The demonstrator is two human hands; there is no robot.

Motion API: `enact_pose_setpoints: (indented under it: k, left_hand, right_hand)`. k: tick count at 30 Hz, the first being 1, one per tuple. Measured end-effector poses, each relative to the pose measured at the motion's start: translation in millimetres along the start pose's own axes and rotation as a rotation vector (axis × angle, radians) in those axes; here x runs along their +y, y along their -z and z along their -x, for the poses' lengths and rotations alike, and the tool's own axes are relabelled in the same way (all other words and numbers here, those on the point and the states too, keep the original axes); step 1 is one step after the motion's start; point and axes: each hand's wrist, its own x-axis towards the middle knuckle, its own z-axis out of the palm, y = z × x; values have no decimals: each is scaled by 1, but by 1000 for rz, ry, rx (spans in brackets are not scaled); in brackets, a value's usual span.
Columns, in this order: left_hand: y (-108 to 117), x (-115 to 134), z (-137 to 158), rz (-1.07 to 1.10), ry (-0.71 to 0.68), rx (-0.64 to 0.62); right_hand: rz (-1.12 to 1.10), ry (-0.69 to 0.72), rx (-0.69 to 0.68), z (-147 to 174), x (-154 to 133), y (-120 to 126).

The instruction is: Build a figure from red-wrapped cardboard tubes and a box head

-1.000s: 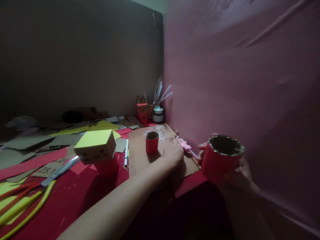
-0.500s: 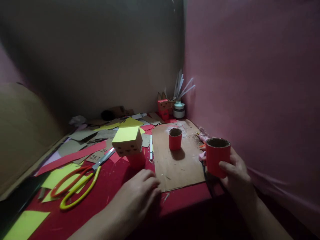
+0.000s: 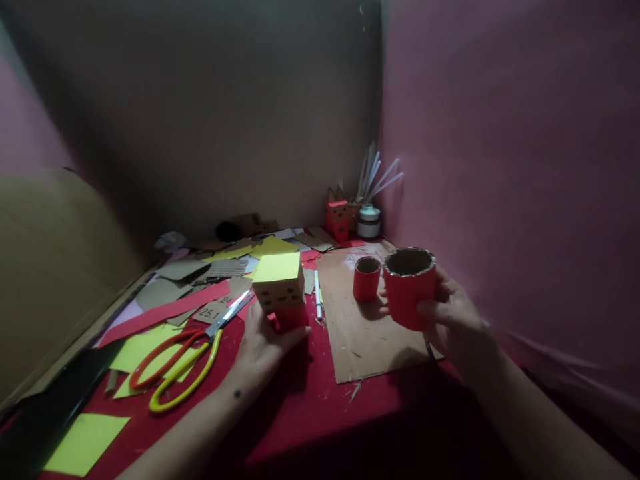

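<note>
My right hand (image 3: 453, 313) is closed round a red paper-covered cardboard cup (image 3: 411, 290), tilted slightly above the board, its corrugated rim upward. Just left of it a smaller red cup (image 3: 367, 280) stands upright on the brown cardboard sheet (image 3: 370, 353). My left hand (image 3: 265, 343) reaches round the red lower part of a cardboard figure (image 3: 279, 283), thumb on the right and fingers on the left. This figure has a box head with a yellow top and a drawn face. Part of its base is hidden behind the hand.
Large scissors (image 3: 187, 360) with red and yellow handles lie open at the left. A white pen (image 3: 318, 295) lies beside the board. Paper and cardboard scraps (image 3: 180, 270) cover the back left. A red eared figure (image 3: 339, 217) and a white jar (image 3: 369, 221) stand at the back.
My left hand has opened out and moved up and round the base of the yellow-topped figure. My right hand has carried the larger cup left and up, close to the smaller one.
</note>
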Motion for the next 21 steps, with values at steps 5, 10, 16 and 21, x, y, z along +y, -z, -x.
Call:
enact_pose_setpoints:
  k: [5, 10, 16, 21]
  left_hand:
    - [-11, -4, -12, -101, 77, 29]
    - [0, 4, -13, -79, 103, 11]
    - [17, 23, -11, 173, 71, -221]
    - [7, 19, -10, 176, 87, -116]
  right_hand:
    - [13, -52, -71, -18, 0, -14]
    - [-7, -70, -88, -34, 3, -24]
    - [-62, -112, -106, -54, 14, -36]
    - [-87, -176, -54, -53, 22, -40]
